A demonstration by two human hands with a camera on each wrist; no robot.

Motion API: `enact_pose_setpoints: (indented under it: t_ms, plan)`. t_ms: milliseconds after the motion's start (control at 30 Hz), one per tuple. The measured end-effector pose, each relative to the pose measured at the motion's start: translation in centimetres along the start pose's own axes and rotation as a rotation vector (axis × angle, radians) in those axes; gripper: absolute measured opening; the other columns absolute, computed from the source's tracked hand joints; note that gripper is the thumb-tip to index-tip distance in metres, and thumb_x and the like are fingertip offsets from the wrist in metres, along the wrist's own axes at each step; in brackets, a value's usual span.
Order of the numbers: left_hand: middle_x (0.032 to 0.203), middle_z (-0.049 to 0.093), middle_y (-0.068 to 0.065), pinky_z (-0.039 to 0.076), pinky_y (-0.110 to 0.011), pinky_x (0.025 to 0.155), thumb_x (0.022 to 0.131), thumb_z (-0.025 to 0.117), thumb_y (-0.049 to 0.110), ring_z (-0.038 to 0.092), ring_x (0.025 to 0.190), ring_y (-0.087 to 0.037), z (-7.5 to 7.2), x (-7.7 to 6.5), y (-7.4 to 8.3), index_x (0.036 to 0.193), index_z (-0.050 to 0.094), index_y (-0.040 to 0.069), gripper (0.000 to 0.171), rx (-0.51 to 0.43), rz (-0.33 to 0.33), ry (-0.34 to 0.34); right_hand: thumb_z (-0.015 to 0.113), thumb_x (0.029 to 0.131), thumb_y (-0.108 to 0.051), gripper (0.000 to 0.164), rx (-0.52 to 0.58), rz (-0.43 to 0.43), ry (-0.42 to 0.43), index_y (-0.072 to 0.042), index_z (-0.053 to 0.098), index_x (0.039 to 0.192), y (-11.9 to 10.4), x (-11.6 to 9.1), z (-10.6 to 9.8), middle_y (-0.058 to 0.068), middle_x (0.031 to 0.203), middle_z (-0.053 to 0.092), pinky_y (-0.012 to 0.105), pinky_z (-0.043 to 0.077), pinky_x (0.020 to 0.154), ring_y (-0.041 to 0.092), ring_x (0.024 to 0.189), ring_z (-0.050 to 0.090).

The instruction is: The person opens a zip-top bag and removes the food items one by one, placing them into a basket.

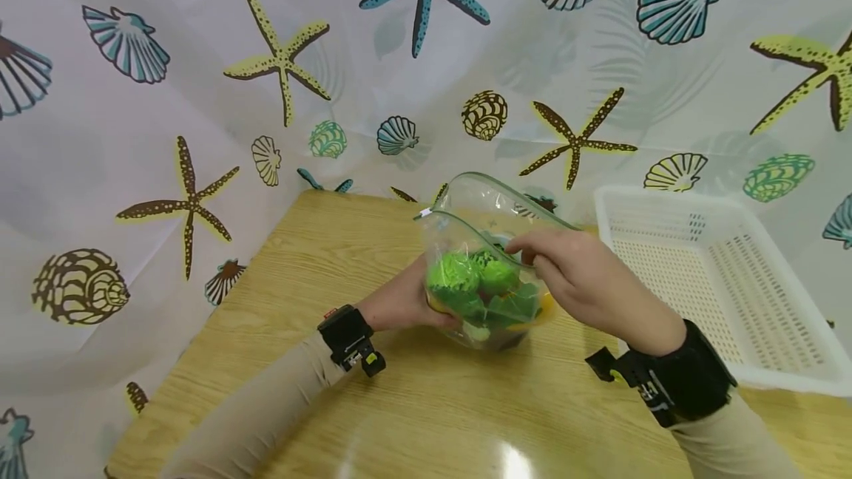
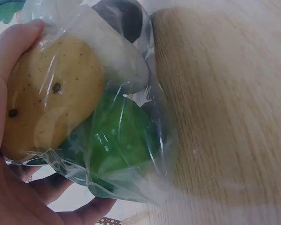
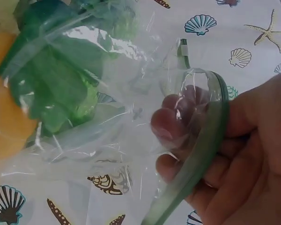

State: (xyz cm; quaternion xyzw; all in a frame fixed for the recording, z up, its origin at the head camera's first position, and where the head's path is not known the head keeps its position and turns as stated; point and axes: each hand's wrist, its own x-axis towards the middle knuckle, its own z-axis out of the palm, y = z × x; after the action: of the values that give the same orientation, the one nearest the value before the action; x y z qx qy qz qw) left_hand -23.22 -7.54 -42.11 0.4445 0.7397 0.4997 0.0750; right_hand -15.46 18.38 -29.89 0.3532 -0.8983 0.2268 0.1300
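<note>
A clear zip bag (image 1: pixel 435 236) with a green-edged mouth stands on the table, its mouth spread apart. Inside it are bright green, bumpy pieces (image 1: pixel 454 273) like broccoli heads, dark green leafy parts (image 1: pixel 515 307) and something orange (image 3: pixel 7 108). In the left wrist view a spotted, potato-like piece (image 2: pixel 56 93) shows through the plastic. My left hand (image 1: pixel 414 298) grips the bag's left side, thumb and fingers around the potato-like piece. The green zip rim (image 3: pixel 214 136) is held on the right by my right hand (image 1: pixel 575 272), with fingertips seen through the plastic.
A white perforated basket (image 1: pixel 779 379) stands on the table to the right, close to my right wrist. The wooden table (image 1: pixel 319 242) ends against a curtain (image 1: pixel 399 94) printed with shells and starfish at the back and left.
</note>
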Motion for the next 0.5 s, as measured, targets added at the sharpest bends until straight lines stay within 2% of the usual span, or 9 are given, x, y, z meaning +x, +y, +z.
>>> enact_pose_setpoints:
  t_ms: [167, 267, 333, 400, 467, 500]
  plan:
    - [0.13, 0.047, 0.006, 0.037, -0.044, 0.102, 0.063, 0.089, 0.013, 0.045, 0.117, -0.012, 0.1, 0.0, 0.0, 0.141, 0.031, 0.02, 0.097, 0.003, -0.008, 0.023, 0.061, 0.092, -0.009, 0.018, -0.03, 0.022, -0.139, -0.011, 0.069, 0.108, -0.6, 0.9, 0.4, -0.004, 0.089, 0.067, 0.03, 0.048, 0.057, 0.004, 0.069, 0.054]
    - [0.124, 0.05, 0.005, 0.041, -0.041, 0.098, 0.064, 0.088, 0.013, 0.048, 0.112, -0.012, 0.1, 0.4, 0.0, 0.135, 0.036, 0.017, 0.088, 0.021, -0.02, 0.041, 0.067, 0.089, -0.02, 0.025, -0.074, 0.013, -0.228, -0.012, 0.067, 0.112, -1.7, 1.3, 0.4, -0.007, 0.089, 0.067, 0.03, 0.049, 0.056, 0.005, 0.068, 0.054]
    - [0.121, 0.052, 0.005, 0.043, -0.038, 0.096, 0.064, 0.088, 0.012, 0.049, 0.109, -0.011, 0.2, 0.7, 0.1, 0.132, 0.037, 0.019, 0.085, 0.027, -0.034, 0.051, 0.062, 0.092, -0.032, 0.036, -0.105, 0.028, -0.261, -0.011, 0.063, 0.121, -2.5, 1.5, 0.3, -0.003, 0.098, 0.068, 0.034, 0.053, 0.063, 0.008, 0.077, 0.058]
    - [0.118, 0.052, 0.004, 0.044, -0.037, 0.094, 0.064, 0.088, 0.011, 0.051, 0.107, -0.011, 0.2, 0.8, 0.1, 0.129, 0.038, 0.019, 0.082, 0.025, -0.027, 0.059, 0.053, 0.096, -0.043, 0.048, -0.122, 0.041, -0.286, -0.01, 0.057, 0.131, -2.9, 1.7, 0.3, 0.003, 0.101, 0.069, 0.039, 0.054, 0.066, 0.011, 0.08, 0.061]
    - [0.117, 0.053, 0.004, 0.045, -0.036, 0.094, 0.064, 0.088, 0.011, 0.051, 0.106, -0.011, 0.1, 0.9, 0.0, 0.128, 0.04, 0.019, 0.081, 0.024, -0.018, 0.063, 0.043, 0.097, -0.052, 0.059, -0.121, 0.048, -0.317, -0.009, 0.052, 0.136, -3.0, 1.9, 0.4, 0.003, 0.102, 0.07, 0.04, 0.055, 0.069, 0.011, 0.079, 0.061]
    - [0.117, 0.053, 0.004, 0.044, -0.036, 0.094, 0.064, 0.088, 0.011, 0.051, 0.105, -0.011, 0.1, 0.9, -0.1, 0.128, 0.041, 0.02, 0.08, 0.026, -0.015, 0.065, 0.042, 0.097, -0.053, 0.056, -0.117, 0.035, -0.331, -0.01, 0.057, 0.13, -3.1, 2.0, 0.5, 0.001, 0.093, 0.07, 0.039, 0.054, 0.067, 0.009, 0.074, 0.06]
